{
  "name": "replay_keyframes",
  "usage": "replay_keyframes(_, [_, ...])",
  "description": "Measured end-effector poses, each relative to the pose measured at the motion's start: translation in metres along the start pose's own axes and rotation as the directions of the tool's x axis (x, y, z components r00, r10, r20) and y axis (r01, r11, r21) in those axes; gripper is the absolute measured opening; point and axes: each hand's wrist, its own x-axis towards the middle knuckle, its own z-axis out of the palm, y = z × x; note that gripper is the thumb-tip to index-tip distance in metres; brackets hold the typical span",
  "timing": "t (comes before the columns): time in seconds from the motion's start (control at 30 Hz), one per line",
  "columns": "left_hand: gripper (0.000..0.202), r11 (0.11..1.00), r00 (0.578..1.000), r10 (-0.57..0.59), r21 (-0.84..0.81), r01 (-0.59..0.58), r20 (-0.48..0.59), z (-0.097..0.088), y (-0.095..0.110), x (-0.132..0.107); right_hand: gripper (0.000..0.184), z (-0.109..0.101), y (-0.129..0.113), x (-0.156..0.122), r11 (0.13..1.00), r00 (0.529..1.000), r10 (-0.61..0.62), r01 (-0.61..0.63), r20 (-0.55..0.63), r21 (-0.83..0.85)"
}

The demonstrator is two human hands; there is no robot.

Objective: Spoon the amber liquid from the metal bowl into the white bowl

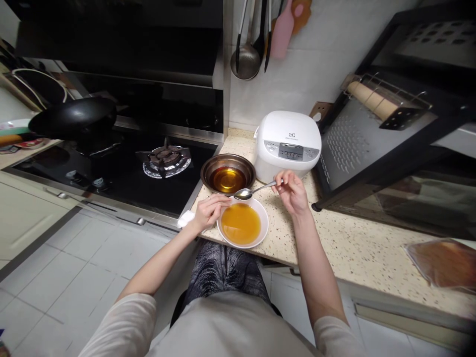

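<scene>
A white bowl [262,232] of amber liquid stands near the counter's front edge. My left hand [208,210] is curled against the bowl's left rim, fingers closed on it. My right hand [292,191] pinches the handle of a metal spoon [253,191], whose bowl hovers over the white bowl's far rim. Just behind stands a metal bowl [211,171] holding darker amber liquid.
A white rice cooker [288,144] sits behind the bowls. A gas hob [165,161] with a black wok [74,116] lies to the left. A black rack [372,134] stands on the right. Utensils [247,54] hang on the wall. A plastic bag [444,260] lies on the speckled counter [334,238].
</scene>
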Motion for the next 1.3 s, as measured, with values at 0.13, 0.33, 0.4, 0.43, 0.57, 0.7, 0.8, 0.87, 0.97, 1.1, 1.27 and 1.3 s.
replay_keyframes(0.13, [0.036, 1.0, 1.0, 0.006, 0.012, -0.006, 0.009, -0.001, 0.0, 0.0, 0.037, -0.001, -0.002, -0.002, 0.999, 0.998, 0.025, -0.024, 0.06, -0.031])
replay_keyframes(0.33, [0.036, 1.0, 1.0, 0.005, 0.009, -0.005, -0.001, 0.0, 0.0, 0.0, 0.037, -0.001, -0.005, -0.006, 0.992, 0.988, 0.067, -0.052, 0.138, -0.113])
replay_keyframes(0.4, [0.036, 1.0, 1.0, 0.0, 0.009, 0.0, 0.006, 0.0, 0.001, 0.001, 0.036, -0.001, -0.006, -0.007, 0.988, 0.981, 0.073, -0.045, 0.181, -0.15])
replay_keyframes(0.43, [0.036, 1.0, 1.0, -0.002, 0.009, 0.002, 0.009, -0.001, 0.001, 0.001, 0.037, 0.0, -0.007, -0.008, 0.985, 0.977, 0.071, -0.038, 0.199, -0.166])
replay_keyframes(0.57, [0.036, 1.0, 1.0, 0.002, 0.019, -0.002, 0.011, -0.001, 0.002, 0.001, 0.037, 0.002, -0.009, -0.01, 0.977, 0.971, 0.057, -0.006, 0.233, -0.215])
replay_keyframes(0.7, [0.036, 1.0, 1.0, 0.003, 0.019, -0.003, 0.008, 0.0, 0.002, 0.001, 0.039, 0.004, -0.011, -0.011, 0.968, 0.972, 0.025, 0.035, 0.232, -0.249])
replay_keyframes(0.8, [0.036, 1.0, 1.0, -0.003, 0.01, 0.003, 0.001, 0.0, 0.001, 0.0, 0.039, 0.006, -0.01, -0.012, 0.964, 0.974, 0.0, 0.061, 0.227, -0.26])
replay_keyframes(0.87, [0.036, 1.0, 1.0, -0.004, 0.007, 0.003, 0.0, 0.0, 0.0, 0.0, 0.039, 0.006, -0.01, -0.012, 0.966, 0.976, 0.001, 0.055, 0.217, -0.253])
replay_keyframes(0.97, [0.037, 1.0, 1.0, -0.011, 0.007, 0.011, 0.005, 0.0, 0.0, 0.0, 0.041, 0.008, -0.008, -0.011, 0.974, 0.987, 0.016, 0.021, 0.163, -0.224])
replay_keyframes(1.1, [0.036, 1.0, 1.0, -0.003, 0.002, 0.003, 0.002, 0.0, 0.001, 0.001, 0.045, 0.012, -0.003, -0.007, 0.985, 1.0, -0.006, 0.007, 0.008, -0.171])
replay_keyframes(1.27, [0.036, 1.0, 1.0, -0.013, -0.003, 0.013, -0.002, 0.0, 0.0, 0.0, 0.043, 0.013, 0.015, 0.0, 0.989, 0.988, -0.067, 0.047, -0.14, -0.144])
replay_keyframes(1.3, [0.036, 1.0, 1.0, -0.012, -0.003, 0.012, -0.001, 0.0, -0.001, 0.0, 0.043, 0.013, 0.019, 0.001, 0.988, 0.985, -0.076, 0.053, -0.155, -0.146])
